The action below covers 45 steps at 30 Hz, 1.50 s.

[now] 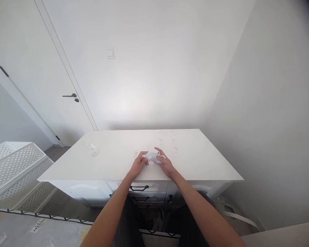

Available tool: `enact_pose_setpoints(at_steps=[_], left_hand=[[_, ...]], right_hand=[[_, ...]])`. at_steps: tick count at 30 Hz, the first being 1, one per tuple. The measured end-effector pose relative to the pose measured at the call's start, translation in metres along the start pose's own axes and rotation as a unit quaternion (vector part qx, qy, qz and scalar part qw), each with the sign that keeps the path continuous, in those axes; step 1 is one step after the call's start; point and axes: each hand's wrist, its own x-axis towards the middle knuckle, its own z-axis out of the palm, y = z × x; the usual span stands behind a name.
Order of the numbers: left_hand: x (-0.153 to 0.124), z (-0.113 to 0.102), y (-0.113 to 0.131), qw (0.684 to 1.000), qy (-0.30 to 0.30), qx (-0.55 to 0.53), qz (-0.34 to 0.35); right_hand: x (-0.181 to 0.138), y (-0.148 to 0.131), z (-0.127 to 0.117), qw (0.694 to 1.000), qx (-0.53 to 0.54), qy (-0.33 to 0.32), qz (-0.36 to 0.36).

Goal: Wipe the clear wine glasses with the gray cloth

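We hold the glass (151, 157) between both hands: at its left, our left hand (139, 162) pinches it; at its right, our right hand (167, 164) grips a white cloth (160, 156).

The left grip (139, 162) and right grip (166, 164) are bare, slim-fingered hands. Below them, both forearms (110, 212) are bare too, and dark, nearly black trousers (192, 219) show at the lower centre of the frame, their folds blurred by shadow.

A: Hands, we count?
B: Two: left hand (139, 162), right hand (166, 164). One cloth (160, 158).
A: Glasses?
B: We tally three right-side glasses (175, 149), one held glass (151, 157), at least one left-side glass (95, 153). One door (48, 75).
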Motion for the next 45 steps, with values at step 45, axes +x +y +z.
enact_pose_setpoints(at_steps=[45], left_hand=[[0.002,0.022,0.003,0.998,0.021,0.018,-0.050]], right_hand=[[-0.015,-0.001,0.018,0.956,0.055,0.275,-0.081]])
